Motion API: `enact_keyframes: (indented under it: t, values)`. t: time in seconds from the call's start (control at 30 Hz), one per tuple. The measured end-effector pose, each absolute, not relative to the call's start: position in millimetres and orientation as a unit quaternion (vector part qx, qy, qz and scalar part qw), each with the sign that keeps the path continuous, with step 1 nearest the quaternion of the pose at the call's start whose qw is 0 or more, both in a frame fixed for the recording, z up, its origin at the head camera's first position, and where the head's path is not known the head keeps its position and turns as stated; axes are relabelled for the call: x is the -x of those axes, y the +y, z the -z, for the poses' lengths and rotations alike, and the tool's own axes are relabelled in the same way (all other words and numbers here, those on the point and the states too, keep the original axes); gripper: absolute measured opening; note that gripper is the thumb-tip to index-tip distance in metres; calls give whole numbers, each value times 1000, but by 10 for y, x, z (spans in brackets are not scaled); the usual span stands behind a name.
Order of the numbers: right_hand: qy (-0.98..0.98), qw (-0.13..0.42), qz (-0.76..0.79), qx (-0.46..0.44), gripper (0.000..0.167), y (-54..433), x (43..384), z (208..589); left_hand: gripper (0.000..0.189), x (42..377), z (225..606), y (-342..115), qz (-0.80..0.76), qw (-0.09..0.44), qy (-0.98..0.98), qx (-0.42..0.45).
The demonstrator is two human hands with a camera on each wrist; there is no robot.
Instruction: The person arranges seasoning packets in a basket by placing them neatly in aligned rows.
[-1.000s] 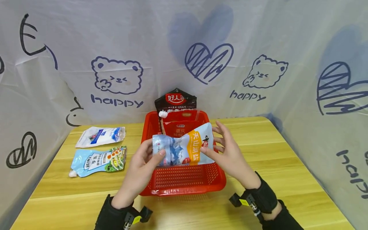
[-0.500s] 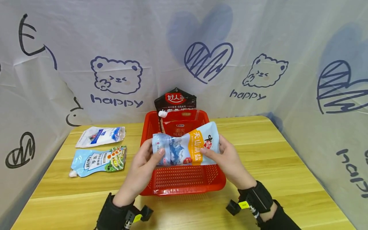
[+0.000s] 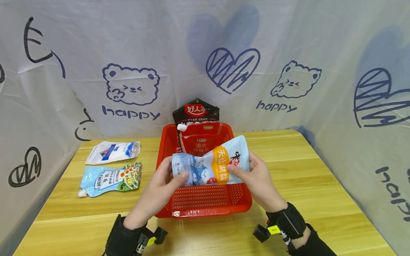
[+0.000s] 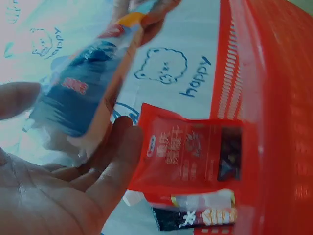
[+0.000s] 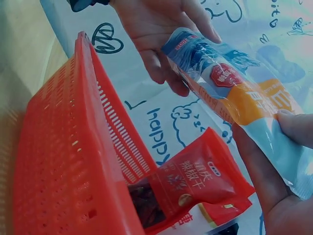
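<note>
A blue, white and orange bag of salt [image 3: 205, 169] is held up over the red basket [image 3: 205, 214], its right end a little higher. My left hand [image 3: 159, 188] pinches the bag's left end, thumb in front and fingers behind. On the other end, my right hand [image 3: 261, 183] grips it with the thumb on the orange and white part. Behind the bag, a red bag of dried chillies [image 5: 200, 176] stands in the basket. A red pouch with a white cap [image 3: 205, 128] and a black packet [image 3: 196, 111] lean at the basket's back.
On the table's left side lie a light blue Heinz squeeze pouch [image 3: 112, 179] and, beyond it, a white and blue bag [image 3: 113, 152]. A white cloth with drawings [image 3: 192, 28] hangs behind the wooden table [image 3: 294, 170] and along its sides.
My right hand's fingers, spread beside the salt bag a second ago, have gone behind it and grip it. The bag has shifted slightly to the right. The other packages have stayed in place.
</note>
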State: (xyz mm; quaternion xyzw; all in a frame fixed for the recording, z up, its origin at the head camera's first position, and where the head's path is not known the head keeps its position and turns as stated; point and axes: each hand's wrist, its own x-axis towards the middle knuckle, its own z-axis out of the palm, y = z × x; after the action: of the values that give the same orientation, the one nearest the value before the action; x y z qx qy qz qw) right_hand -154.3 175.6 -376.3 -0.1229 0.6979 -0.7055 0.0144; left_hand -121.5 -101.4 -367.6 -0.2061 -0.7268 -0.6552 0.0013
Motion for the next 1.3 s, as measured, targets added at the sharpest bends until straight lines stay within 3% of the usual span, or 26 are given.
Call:
enact_keyframes:
  t: [0.1,0.33,0.53,0.93,1.3]
  values:
    - [706,4,696,131,53,1767,1545,3740,54,1234,3673,-1022,638,7,-742,205]
    - [752,-21,639,157,52,1815,1571,3652,67,1275,3545,-1075,525,80,-826,190]
    - [787,-41,589,181,52,1836,1589,3573,75,1298,3391,-1033,435,68,-877,195]
    - [807,-12,555,202,57,1783,1577,3458,42,1401,3341,-927,378,-8,-894,241]
    - [818,10,543,188,60,1758,1622,3459,42,1385,3453,-928,396,-5,-887,238]
